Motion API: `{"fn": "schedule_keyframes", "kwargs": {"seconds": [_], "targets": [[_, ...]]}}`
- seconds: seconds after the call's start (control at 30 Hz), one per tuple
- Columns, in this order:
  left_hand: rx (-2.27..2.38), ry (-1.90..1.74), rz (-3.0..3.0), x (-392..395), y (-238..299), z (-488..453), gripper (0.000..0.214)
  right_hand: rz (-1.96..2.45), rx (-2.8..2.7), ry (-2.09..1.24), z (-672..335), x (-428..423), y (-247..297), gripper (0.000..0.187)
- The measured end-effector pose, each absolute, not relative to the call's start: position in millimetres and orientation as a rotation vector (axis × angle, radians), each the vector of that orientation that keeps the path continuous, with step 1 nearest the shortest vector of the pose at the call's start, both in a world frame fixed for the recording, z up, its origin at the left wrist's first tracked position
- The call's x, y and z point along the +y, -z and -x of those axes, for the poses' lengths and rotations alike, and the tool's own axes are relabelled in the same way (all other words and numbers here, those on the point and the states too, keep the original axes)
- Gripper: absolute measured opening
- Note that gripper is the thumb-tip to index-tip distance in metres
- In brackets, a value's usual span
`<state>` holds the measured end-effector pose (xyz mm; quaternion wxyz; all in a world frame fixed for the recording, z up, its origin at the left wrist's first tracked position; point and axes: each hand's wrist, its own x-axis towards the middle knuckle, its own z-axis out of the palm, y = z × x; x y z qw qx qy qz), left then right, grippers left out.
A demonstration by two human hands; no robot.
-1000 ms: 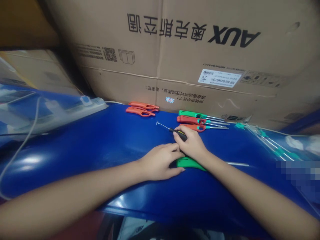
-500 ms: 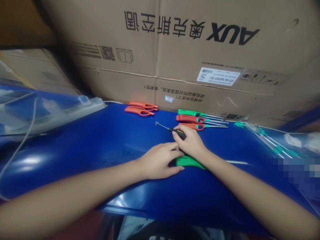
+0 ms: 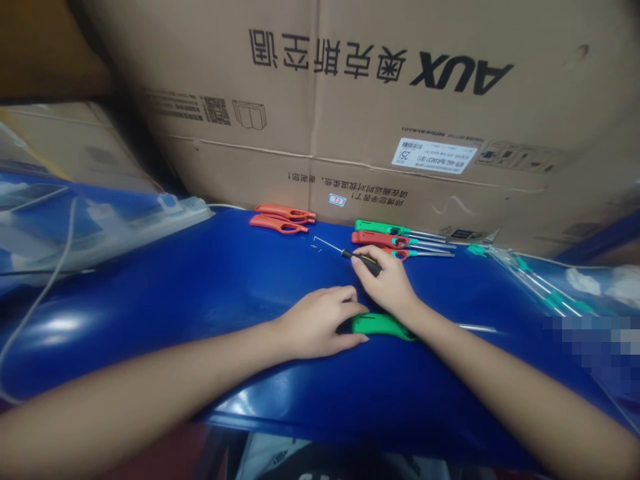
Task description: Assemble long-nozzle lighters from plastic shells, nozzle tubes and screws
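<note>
My left hand [image 3: 323, 323] lies on the table with its fingers closed about the left end of a green long-nosed lighter [image 3: 380, 325]. The lighter's thin metal tube [image 3: 477, 328] shows beyond my right forearm, which covers the part between. My right hand [image 3: 387, 277] grips the black handle of a screwdriver [image 3: 369, 264], its thin shaft pointing left and away from me. Close to the screwdriver's tip, a few tiny metal pieces, apparently screws [image 3: 315, 247], lie loose on the blue surface.
Orange handle shells [image 3: 280, 219] lie at the back, left of centre. Several assembled lighters [image 3: 383, 239] rest right of them. Farther right are metal tubes with green ends [image 3: 550, 287]. A large cardboard box [image 3: 350, 100] stands behind the blue table [image 3: 200, 287]; a power strip [image 3: 185, 217] is at left.
My right hand has shifted slightly right with the screwdriver. Its tip, formerly at the tiny metal pieces, is now just beyond them, and they lie apart. My left hand stays on the green lighter.
</note>
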<state>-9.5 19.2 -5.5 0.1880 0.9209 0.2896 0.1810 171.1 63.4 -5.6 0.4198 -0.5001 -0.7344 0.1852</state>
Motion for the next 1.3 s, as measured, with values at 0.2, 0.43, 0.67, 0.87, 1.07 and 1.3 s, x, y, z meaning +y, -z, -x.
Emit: {"fn": "schedule_keyframes", "kwargs": {"seconds": [0.2, 0.43, 0.67, 0.87, 1.07, 1.3], "targets": [[0.768, -0.575, -2.551, 18.7, 12.0, 7.7, 0.047, 1.163, -1.482, -0.83, -191.4, 55.3, -17.1, 0.027], [0.71, -0.601, -2.48, 9.5, 17.8, 0.5, 0.054, 1.006, -0.987, -1.082, -228.5, 33.3, -38.9, 0.034], [0.687, -0.578, -2.428, 8.1, 13.4, 1.5, 0.049, 0.995, -0.783, -1.042, -238.7, 33.6, -32.4, 0.043], [0.613, -0.592, -2.378, 9.0, 15.4, -1.2, 0.042, 0.952, -0.89, -1.198, -237.7, 28.7, -31.2, 0.05], [0.698, -0.682, -2.322, 6.1, 11.1, -4.6, 0.042, 0.929, -0.956, -1.276, -232.0, 21.6, -24.8, 0.053], [0.766, -0.82, -2.194, 2.8, 2.6, -6.5, 0.033, 0.956, -0.915, -1.307, -229.9, 21.8, -19.1, 0.05]]}}
